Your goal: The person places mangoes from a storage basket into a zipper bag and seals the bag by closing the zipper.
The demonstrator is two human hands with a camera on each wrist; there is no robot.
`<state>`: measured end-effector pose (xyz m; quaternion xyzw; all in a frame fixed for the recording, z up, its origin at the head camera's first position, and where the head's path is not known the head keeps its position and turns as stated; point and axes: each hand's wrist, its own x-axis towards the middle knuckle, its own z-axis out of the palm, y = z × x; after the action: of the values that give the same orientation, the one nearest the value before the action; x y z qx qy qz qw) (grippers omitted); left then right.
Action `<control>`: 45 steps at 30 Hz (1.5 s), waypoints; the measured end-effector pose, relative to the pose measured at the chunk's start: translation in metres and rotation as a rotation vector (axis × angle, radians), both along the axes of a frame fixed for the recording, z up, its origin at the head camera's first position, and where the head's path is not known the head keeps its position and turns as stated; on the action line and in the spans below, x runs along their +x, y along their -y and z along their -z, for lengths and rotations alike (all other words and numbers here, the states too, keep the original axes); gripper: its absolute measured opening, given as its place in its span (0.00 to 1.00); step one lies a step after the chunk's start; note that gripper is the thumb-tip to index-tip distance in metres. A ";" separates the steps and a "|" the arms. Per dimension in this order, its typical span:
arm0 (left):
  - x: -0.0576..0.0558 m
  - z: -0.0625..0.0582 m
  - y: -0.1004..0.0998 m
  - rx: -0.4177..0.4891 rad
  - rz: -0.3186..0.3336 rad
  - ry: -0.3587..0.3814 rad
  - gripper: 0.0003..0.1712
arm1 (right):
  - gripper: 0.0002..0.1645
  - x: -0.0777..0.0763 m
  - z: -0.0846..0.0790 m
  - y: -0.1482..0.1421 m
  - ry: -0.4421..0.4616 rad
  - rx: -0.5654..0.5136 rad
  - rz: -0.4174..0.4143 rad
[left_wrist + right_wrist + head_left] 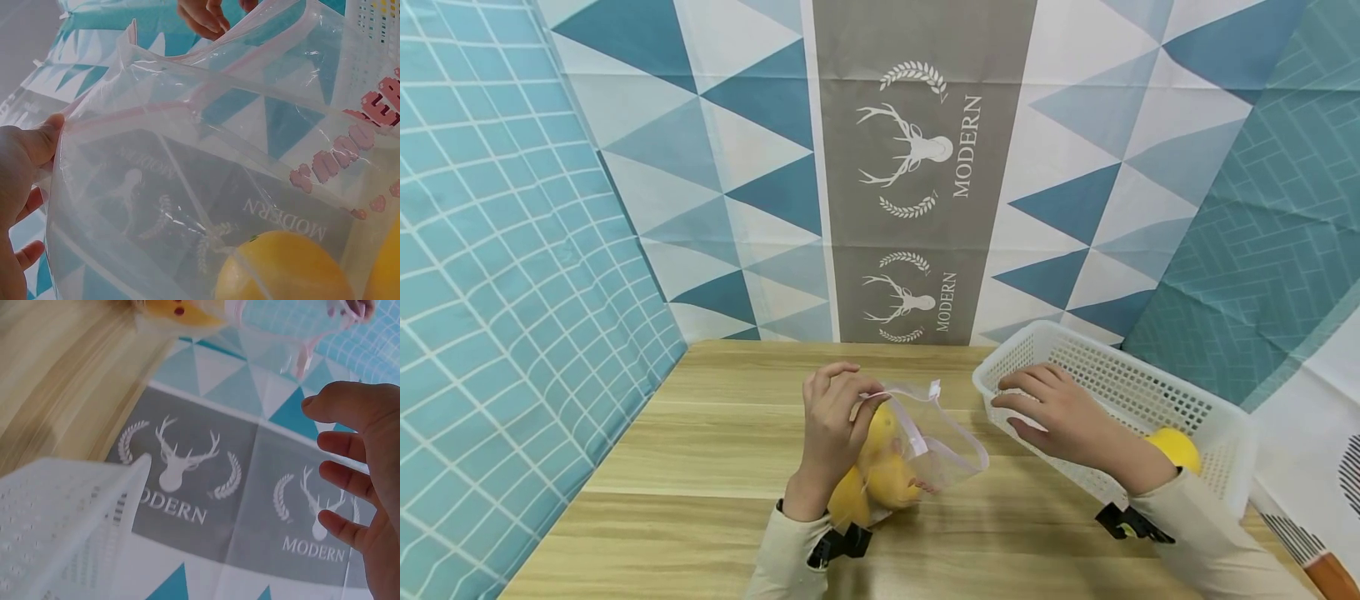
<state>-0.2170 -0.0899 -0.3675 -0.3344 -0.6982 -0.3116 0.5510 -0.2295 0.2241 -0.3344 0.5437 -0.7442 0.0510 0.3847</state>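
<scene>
Your left hand (835,423) pinches the rim of the clear bag (917,446) of yellow fruit (891,482) on the counter (700,450), left of the white basket (1150,387). Your right hand (1067,417) holds nothing, fingers apart. Only the left wrist view enlarges the bag's pink lettering (324,167).

The grey wall panel (917,235) bore the word "MODERN" (967,146) twice, each beside a stag-head emblem (925,148), while pink lettering (345,150) on the clear bag (206,156) proved partly legible.
</scene>
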 end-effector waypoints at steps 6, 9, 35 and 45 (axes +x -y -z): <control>-0.001 0.000 0.000 0.003 0.003 -0.004 0.16 | 0.24 -0.005 0.000 -0.015 0.018 -0.006 0.016; -0.001 0.001 0.000 0.002 0.001 -0.004 0.16 | 0.26 -0.007 -0.001 -0.021 0.026 -0.012 0.037; 0.000 0.000 0.000 -0.002 -0.002 -0.013 0.16 | 0.31 -0.037 0.009 -0.089 0.023 -0.064 0.170; 0.000 0.001 0.000 -0.005 -0.009 -0.020 0.15 | 0.39 -0.039 0.019 -0.116 0.100 -0.007 0.317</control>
<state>-0.2166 -0.0896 -0.3685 -0.3359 -0.6949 -0.3041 0.5584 -0.2683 0.3399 -0.3533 0.4147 -0.8388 0.0194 0.3523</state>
